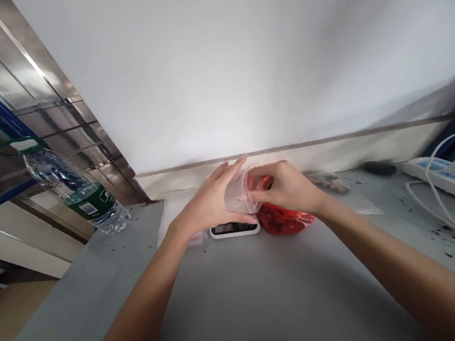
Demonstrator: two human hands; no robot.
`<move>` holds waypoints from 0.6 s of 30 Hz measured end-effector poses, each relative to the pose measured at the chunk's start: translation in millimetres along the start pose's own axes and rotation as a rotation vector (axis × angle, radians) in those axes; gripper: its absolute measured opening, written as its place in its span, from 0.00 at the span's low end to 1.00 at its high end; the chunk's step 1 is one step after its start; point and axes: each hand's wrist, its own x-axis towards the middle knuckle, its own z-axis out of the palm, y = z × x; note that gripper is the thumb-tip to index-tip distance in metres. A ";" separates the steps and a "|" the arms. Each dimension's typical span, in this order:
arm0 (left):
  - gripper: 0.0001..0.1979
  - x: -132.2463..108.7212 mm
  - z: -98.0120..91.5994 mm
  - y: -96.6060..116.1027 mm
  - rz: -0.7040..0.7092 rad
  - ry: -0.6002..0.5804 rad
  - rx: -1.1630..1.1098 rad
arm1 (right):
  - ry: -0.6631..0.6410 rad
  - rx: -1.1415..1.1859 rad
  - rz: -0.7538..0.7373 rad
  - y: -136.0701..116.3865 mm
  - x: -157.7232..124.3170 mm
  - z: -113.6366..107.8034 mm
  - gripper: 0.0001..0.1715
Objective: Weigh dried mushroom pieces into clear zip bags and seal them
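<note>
My left hand [218, 201] is wrapped around a translucent plastic cup [237, 192], which lies tilted with its mouth toward the right. At that mouth, the fingers of my right hand [283, 186] are curled into a pinch; what they hold, if anything, is blurred. Just below the cup sits a small white scale with a dark display [235, 228], partly covered by my left hand. A red plastic bag [284, 219] rests on the grey table beside the scale, partly behind my right hand.
A large water bottle [94, 202] with a green label stands at the left table edge. Clear plastic bags [196, 240] lie left of the scale. To the right are a bag with brownish pieces [333, 184], a dark object [379, 168] and a power strip [445, 179] with white cable.
</note>
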 end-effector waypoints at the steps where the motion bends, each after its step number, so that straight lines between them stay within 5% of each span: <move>1: 0.55 0.2 2.1 -1.5 -0.004 -0.009 -0.025 | -0.028 -0.010 -0.037 0.3 -0.4 -0.7 0.15; 8: 0.46 2.0 6.9 -4.7 -0.060 -0.007 -0.105 | -0.257 -0.025 -0.128 -1.6 -3.7 -7.0 0.13; 18: 0.45 1.5 8.7 -3.8 -0.047 -0.047 0.041 | -0.136 -0.044 0.084 -2.6 -4.1 -11.3 0.10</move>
